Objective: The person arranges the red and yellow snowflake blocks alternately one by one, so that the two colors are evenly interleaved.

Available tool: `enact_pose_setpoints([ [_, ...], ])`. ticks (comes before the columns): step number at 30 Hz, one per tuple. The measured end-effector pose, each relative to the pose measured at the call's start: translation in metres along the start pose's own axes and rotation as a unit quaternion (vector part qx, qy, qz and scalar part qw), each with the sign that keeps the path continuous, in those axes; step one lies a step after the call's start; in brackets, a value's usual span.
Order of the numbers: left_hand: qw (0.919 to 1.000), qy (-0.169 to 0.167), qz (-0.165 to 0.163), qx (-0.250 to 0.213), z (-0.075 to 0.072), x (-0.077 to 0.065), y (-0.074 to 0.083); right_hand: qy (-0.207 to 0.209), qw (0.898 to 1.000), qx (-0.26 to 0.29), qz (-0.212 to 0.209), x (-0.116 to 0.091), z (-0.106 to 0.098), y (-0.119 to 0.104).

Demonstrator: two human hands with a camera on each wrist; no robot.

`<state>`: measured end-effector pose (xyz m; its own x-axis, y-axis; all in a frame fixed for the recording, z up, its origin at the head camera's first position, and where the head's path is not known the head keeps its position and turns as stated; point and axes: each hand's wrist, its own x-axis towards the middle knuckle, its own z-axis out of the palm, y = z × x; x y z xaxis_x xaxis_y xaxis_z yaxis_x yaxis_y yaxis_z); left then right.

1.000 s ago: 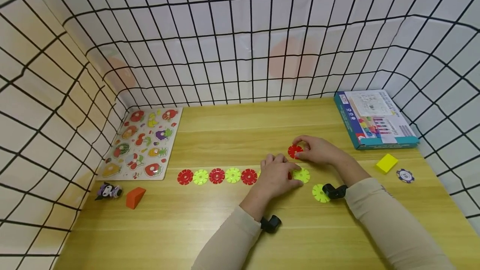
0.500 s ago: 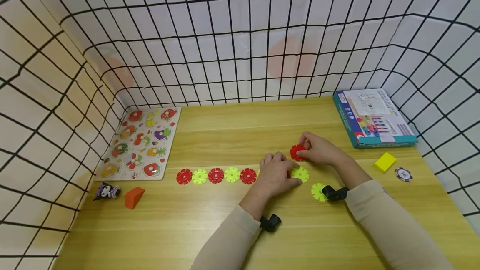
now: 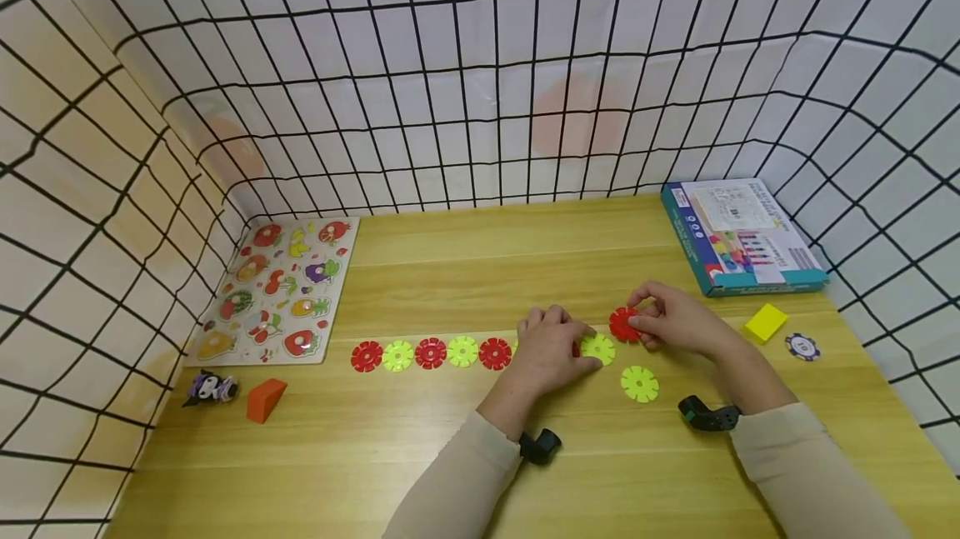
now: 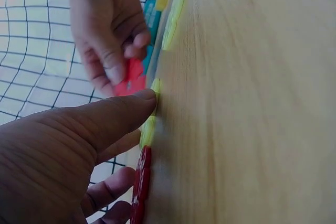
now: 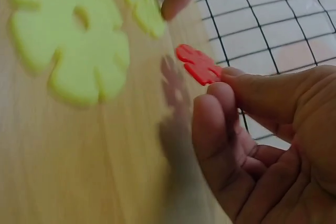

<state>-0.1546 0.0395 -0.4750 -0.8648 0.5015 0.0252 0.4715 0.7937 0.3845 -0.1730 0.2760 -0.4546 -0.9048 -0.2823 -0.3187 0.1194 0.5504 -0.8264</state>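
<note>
Notched plastic interlocking discs lie in a row, red alternating with yellow-green. My left hand rests over the row's right part, hiding some discs. Its thumb and index finger hold the end yellow-green disc at its edges. My right hand pinches a red disc between thumb and fingertips. In the right wrist view that red disc is tilted and raised off the table. A loose yellow-green disc lies between the row's end and my right wrist.
At the back right lies a flat box, with a yellow block and a poker chip before it. Leftward are a fruit puzzle board, a small figurine and an orange block. Black wire mesh encloses the table.
My right hand has moved right and slightly nearer with the red disc, now just beyond the row's right end. The loose yellow-green disc is uncovered. The left hand stays in place.
</note>
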Motion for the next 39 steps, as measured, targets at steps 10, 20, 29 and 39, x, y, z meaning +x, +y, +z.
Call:
enact_pose_setpoints([
  [10, 0.9999, -0.005, -0.006, -0.009, -0.003, -0.002, 0.001, -0.015, 0.995, -0.096, 0.039, -0.013, -0.002, 0.005],
  [20, 0.9999, -0.005, -0.003, -0.011, -0.003, -0.001, 0.003, 0.016, 0.983, -0.177, 0.036, -0.012, 0.001, 0.007],
  [29, 0.9999, -0.012, -0.004, -0.012, -0.004, -0.001, 0.003, 0.037, 0.983, -0.179, 0.022, -0.019, 0.002, 0.011],
  [39, 0.9999, -0.012, -0.001, -0.006, -0.004, -0.002, 0.003, 0.013, 0.991, -0.129, -0.007, -0.051, 0.009, 0.024],
])
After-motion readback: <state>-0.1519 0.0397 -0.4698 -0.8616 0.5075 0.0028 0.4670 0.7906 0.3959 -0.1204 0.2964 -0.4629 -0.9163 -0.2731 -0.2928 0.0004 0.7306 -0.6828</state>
